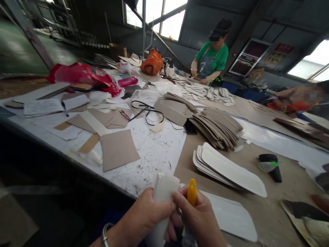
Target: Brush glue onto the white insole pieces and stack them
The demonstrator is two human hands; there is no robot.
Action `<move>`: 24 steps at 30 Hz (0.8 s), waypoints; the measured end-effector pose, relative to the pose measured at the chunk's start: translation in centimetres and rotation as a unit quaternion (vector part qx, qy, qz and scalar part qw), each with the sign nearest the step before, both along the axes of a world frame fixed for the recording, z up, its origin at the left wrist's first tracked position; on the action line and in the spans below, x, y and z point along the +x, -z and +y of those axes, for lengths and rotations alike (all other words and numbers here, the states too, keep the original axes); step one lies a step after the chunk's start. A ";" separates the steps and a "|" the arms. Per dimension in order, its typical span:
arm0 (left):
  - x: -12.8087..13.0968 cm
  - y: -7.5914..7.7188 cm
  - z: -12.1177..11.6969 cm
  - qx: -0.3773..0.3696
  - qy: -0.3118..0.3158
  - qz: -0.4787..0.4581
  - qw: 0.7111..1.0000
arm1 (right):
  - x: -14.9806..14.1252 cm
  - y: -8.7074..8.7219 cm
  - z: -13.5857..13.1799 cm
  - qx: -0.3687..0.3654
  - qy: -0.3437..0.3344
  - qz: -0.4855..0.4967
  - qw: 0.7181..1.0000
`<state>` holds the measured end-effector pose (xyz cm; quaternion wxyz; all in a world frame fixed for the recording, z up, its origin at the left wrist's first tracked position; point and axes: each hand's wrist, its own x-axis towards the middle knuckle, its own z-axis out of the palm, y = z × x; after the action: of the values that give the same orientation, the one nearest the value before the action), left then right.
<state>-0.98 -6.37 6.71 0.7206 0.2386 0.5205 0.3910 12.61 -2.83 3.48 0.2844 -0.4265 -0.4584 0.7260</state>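
My left hand (150, 211) is closed around a stack of long white strips (166, 187), held upright at the near table edge. A bracelet circles that wrist. My right hand (199, 218) is wrapped round a tool with a yellow handle (192, 192); its working end is hidden, so its kind cannot be told. The right thumb and fingertips meet the right side of the white strips. Just beyond the right hand lies a flat white rounded panel (232, 216). Farther back rests a fanned stack of similar white panels (228, 168).
Brown curved panels (217, 127) stand in a row behind the white stack. A square brown board (119, 149), an open notebook (43, 107), a black cord (146, 109) and a red bag (82, 77) lie leftward. Two co-workers, one in a green shirt (222, 58), work across the table.
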 end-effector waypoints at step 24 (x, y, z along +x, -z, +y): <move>2.8 4.0 -1.7 -0.023 -0.077 -0.061 0.995 | 2.1 1.2 -1.5 0.025 0.137 -0.041 0.989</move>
<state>1.84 -8.11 2.67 0.7243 0.1567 0.5009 0.4471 14.67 -4.32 2.25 0.3730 -0.5072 -0.4246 0.6507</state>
